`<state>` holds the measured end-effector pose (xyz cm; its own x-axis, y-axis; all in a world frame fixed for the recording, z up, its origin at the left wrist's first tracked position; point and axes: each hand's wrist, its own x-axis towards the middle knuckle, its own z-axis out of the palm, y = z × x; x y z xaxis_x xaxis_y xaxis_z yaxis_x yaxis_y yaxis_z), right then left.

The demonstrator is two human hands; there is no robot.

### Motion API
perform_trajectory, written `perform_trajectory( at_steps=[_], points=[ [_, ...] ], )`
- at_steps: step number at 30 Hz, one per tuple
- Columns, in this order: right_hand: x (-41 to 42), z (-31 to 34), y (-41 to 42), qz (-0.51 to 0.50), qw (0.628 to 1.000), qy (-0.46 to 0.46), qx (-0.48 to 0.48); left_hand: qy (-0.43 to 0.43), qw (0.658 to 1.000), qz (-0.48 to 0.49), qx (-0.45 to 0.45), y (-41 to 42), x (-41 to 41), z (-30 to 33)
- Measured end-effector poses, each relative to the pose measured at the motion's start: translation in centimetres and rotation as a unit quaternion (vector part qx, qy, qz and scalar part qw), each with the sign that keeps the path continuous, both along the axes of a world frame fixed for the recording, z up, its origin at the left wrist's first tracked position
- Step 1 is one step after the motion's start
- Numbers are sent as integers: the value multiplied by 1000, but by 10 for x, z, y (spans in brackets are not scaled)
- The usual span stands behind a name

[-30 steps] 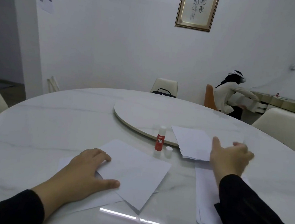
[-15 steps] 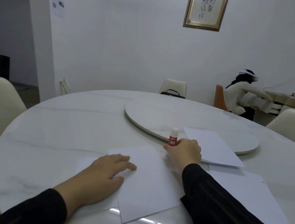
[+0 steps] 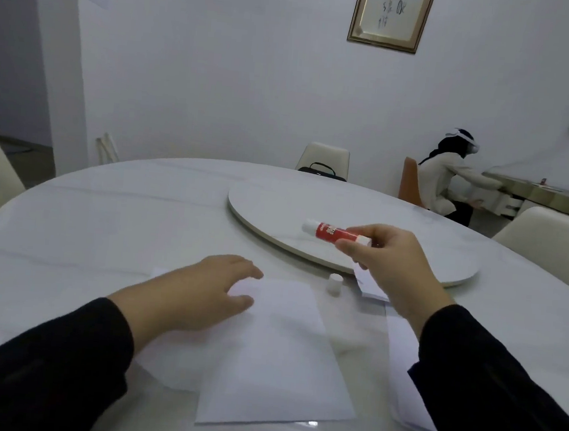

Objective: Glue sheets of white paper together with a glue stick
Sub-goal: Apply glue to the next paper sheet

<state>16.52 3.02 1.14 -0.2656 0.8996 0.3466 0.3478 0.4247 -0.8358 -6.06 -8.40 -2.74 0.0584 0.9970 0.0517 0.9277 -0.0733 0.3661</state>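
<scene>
My right hand (image 3: 389,262) holds a red and white glue stick (image 3: 335,232) by its base, lifted above the table and lying almost level, its uncapped end pointing left. The stick's white cap (image 3: 334,284) stands on the table below it. My left hand (image 3: 200,294) rests flat, fingers spread, on the far left corner of a white sheet (image 3: 280,359) that overlaps another sheet beneath it. More white paper (image 3: 399,380) lies to the right, partly hidden by my right sleeve.
The round white marble table (image 3: 103,220) carries a raised turntable (image 3: 311,204) at its centre. Cream chairs stand around it, one with a black bag (image 3: 318,172). A person sits at a desk at the far right.
My right hand closed on the glue stick that stood by the turntable's edge and lifted it, tilting it level. The cap stayed on the table. My left hand stayed on the sheet.
</scene>
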Motion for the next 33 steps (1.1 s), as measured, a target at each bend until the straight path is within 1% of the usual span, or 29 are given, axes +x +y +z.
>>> perform_trajectory(
  at_steps=[1, 3, 4, 5, 8, 11, 13, 15, 16, 18, 20, 22, 24, 26, 30, 33],
  points=[
    [-1, -4, -1, 3, 997, 62, -40, 27, 999, 11, -21, 4, 6, 6],
    [-6, -12, -2, 30, 978, 172, -111, 65, 995, 19, -71, 12, 16, 12],
    [-9, -16, -2, 37, 970, 203, -127, 72, 993, 20, -88, 15, 20, 14],
    [-11, -20, -1, 34, 967, 215, -133, 76, 992, 18, -102, 18, 22, 15],
    [-20, -35, 1, 14, 973, 197, -122, 98, 983, -6, -156, 19, 24, 15],
    [-28, -49, -1, 26, 984, 153, -83, 130, 971, -18, -198, 15, 12, 27],
    [-31, -54, -1, 44, 990, 117, -67, 136, 963, -2, -230, 11, -3, 47],
    [-33, -57, 1, 60, 991, 97, -72, 140, 959, 21, -245, 9, -15, 69],
    [-34, -58, 1, 64, 992, 87, -71, 137, 963, 31, -230, 10, -19, 76],
    [-37, -58, 3, 65, 994, 65, -59, 126, 977, 45, -166, 18, -17, 76],
    [-38, -59, 4, 61, 996, 45, -41, 97, 991, 35, -81, 30, 0, 50],
    [-39, -60, 4, 55, 998, 22, -22, 75, 997, -1, -33, 38, 27, 7],
    [-37, -62, 5, 41, 999, -2, -6, 69, 997, -13, -10, 42, 47, -31],
    [-35, -63, 6, 30, 999, -24, 0, 60, 998, -1, 7, 48, 48, -52],
    [-33, -61, 5, 27, 998, -56, 6, 96, 995, -4, -1, 55, 43, -60],
    [-32, -57, 1, 29, 997, -77, 13, 100, 995, -1, -6, 55, 45, -60]
  ],
)
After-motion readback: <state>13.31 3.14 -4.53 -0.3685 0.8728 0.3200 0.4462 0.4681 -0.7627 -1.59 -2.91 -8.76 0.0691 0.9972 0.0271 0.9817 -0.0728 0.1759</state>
